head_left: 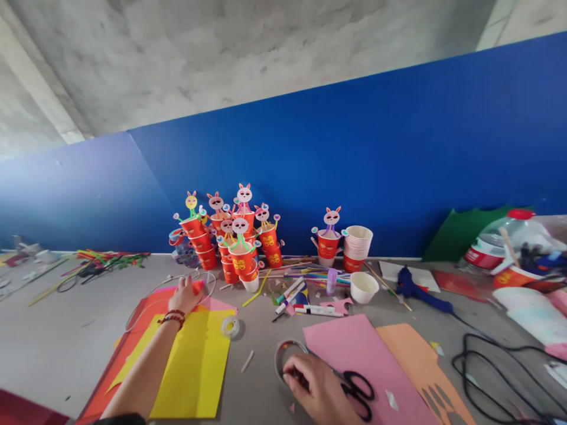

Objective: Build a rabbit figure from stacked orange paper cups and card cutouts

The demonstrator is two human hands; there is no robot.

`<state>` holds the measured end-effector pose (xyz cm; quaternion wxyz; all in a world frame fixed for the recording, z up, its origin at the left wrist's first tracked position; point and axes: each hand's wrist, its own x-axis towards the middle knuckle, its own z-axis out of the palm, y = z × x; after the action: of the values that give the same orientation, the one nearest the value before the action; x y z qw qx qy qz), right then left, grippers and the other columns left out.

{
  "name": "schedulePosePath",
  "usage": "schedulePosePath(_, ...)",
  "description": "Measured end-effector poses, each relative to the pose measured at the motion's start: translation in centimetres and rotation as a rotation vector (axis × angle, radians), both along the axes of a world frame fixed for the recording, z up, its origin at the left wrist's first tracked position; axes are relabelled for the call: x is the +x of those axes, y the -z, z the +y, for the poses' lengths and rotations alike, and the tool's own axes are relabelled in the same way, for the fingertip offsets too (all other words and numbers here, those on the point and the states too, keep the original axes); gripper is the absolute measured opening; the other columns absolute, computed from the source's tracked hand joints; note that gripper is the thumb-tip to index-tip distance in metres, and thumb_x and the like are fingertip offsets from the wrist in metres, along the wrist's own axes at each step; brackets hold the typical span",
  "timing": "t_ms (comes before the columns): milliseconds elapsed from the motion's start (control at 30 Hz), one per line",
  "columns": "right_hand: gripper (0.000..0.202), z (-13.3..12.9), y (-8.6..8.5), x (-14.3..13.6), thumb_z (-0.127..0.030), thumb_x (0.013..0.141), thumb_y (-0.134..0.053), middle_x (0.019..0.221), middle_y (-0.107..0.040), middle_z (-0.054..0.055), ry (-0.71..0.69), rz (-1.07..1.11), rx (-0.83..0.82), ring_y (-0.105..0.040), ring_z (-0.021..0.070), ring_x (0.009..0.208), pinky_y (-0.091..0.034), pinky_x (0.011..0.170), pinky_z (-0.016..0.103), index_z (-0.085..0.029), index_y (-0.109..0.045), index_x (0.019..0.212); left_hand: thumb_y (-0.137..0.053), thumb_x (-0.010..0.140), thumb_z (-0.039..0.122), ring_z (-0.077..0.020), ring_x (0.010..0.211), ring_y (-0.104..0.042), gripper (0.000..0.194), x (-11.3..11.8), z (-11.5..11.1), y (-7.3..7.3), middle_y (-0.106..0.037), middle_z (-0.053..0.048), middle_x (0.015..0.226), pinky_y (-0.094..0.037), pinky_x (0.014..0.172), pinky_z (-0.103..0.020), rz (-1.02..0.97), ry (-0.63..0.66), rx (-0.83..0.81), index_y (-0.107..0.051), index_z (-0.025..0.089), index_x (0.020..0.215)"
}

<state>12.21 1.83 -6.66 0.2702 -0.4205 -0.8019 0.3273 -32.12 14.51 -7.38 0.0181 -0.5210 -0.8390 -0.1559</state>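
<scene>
My left hand (pixel 183 297) reaches over the sheets at the left, fingers stretched forward beside a small red piece (pixel 198 287). Under my left forearm lie yellow paper (pixel 201 360) and red paper (pixel 103 378). A thin white cable (pixel 148 290) loops around that hand. My right hand (pixel 316 383) is low in the middle, its fingers curled in at the rim of a tape roll (pixel 278 360); anything pinched between them is hidden. Black-handled scissors (pixel 371 386) lie just right of it, on pink paper (pixel 354 336).
Red paper cups with rabbit-faced figures (pixel 243 260) stand at the back, near stacked cups (pixel 358 242) and a white paper bowl (pixel 364 287). Markers (pixel 319 310) and a small tape roll (pixel 230 326) lie in the middle. A blue glue gun (pixel 423 293) trails a black cord (pixel 469 354) at right.
</scene>
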Motion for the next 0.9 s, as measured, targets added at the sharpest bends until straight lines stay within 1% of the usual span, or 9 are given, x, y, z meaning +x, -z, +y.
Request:
schedulePosePath(100,0.016,0.0,0.0,0.0,-0.015,0.090,-0.051,0.076,-0.066,-0.001,-0.001,0.059,0.043,-0.061,0.0148,0.070,-0.041,0.065,0.023,-0.021,-0.060,0.079,-0.049,0.086,0.043,-0.0466,0.132,-0.044,0.062,1.2,-1.5,-0.6,-0.043,-0.025,0.148,-0.042,0.098,-0.062,0.010,0.031,0.084,-0.042,0.016,0.142)
schedulePosePath(167,0.018,-0.1,0.0,0.0,-0.017,0.094,-0.049,0.076,-0.065,-0.001,0.005,0.102,0.057,-0.060,0.0148,0.070,-0.042,0.066,0.023,-0.021,-0.058,0.079,-0.043,0.091,0.041,-0.0425,0.135,-0.042,0.055,2.8,-3.2,-0.5,-0.045,-0.022,0.146,-0.037,0.106,-0.061,0.001,0.114,0.121,-0.045,0.017,0.140)
schedulePosePath(267,0.019,-0.2,0.0,0.0,-0.020,0.096,-0.048,0.077,-0.064,-0.001,0.023,0.133,0.062,-0.060,0.0152,0.071,-0.043,0.068,0.024,-0.021,-0.057,0.080,-0.045,0.092,0.043,-0.0330,0.131,-0.049,0.046,6.2,-6.3,0.4,-0.058,-0.014,0.135,-0.038,0.112,-0.048,-0.046,0.371,0.096,-0.056,0.023,0.132)
schedulePosePath(333,0.018,-0.3,-0.1,0.0,-0.019,0.096,-0.048,0.077,-0.064,-0.001,0.019,0.132,0.067,-0.059,0.0153,0.071,-0.043,0.068,0.025,-0.021,-0.057,0.081,-0.060,0.085,0.047,-0.0328,0.130,-0.051,0.050,8.5,-8.1,1.0,-0.060,-0.011,0.134,-0.041,0.111,-0.045,-0.078,0.543,0.052,-0.059,0.028,0.132)
schedulePosePath(400,0.017,-0.6,-0.4,0.0,-0.019,0.096,-0.049,0.077,-0.063,0.000,0.003,0.130,0.081,-0.059,0.0152,0.071,-0.043,0.068,0.024,-0.021,-0.058,0.081,-0.068,0.079,0.046,-0.0338,0.126,-0.053,0.057,10.3,-9.1,1.3,-0.062,-0.010,0.132,-0.044,0.107,-0.045,-0.100,0.643,0.027,-0.059,0.031,0.133)
schedulePosePath(533,0.017,-1.0,-2.0,0.7,-0.019,0.096,-0.048,0.080,-0.065,0.000,-0.018,0.128,0.122,-0.060,0.0152,0.074,-0.043,0.069,0.024,-0.021,-0.059,0.084,-0.065,0.081,0.035,-0.0345,0.116,-0.057,0.048,12.5,-9.2,0.6,-0.064,-0.013,0.121,-0.046,0.101,-0.050,-0.115,0.704,0.042,-0.062,0.029,0.128)
schedulePosePath(667,0.011,-1.3,-3.5,2.0,-0.017,0.092,-0.053,0.083,-0.068,0.001,0.006,0.041,0.105,-0.063,0.0158,0.075,-0.043,0.068,0.024,-0.021,-0.062,0.087,-0.059,0.083,0.028,-0.0334,0.118,-0.056,0.046,15.5,-8.1,-0.2,-0.063,-0.014,0.124,-0.046,0.103,-0.049,-0.133,0.827,0.048,-0.060,0.026,0.129)
schedulePosePath(800,0.010,-1.5,-3.6,4.0,-0.020,0.092,-0.055,0.087,-0.069,0.003,0.049,-0.051,0.092,-0.065,0.0185,0.080,-0.045,0.068,0.025,-0.022,-0.064,0.088,-0.061,0.075,0.021,-0.0326,0.119,-0.058,0.057,19.4,-7.2,0.1,-0.064,-0.010,0.127,-0.045,0.105,-0.049,-0.145,0.972,0.023,-0.060,0.031,0.130)
schedulePosePath(900,0.014,-1.6,-3.0,6.4,-0.023,0.094,-0.052,0.088,-0.069,0.004,0.083,-0.064,0.106,-0.065,0.0198,0.081,-0.046,0.070,0.027,-0.023,-0.065,0.089,-0.064,0.074,0.023,-0.0366,0.128,-0.052,0.066,20.7,-7.0,0.3,-0.058,-0.013,0.137,-0.042,0.107,-0.053,-0.136,0.932,0.057,-0.053,0.031,0.138)
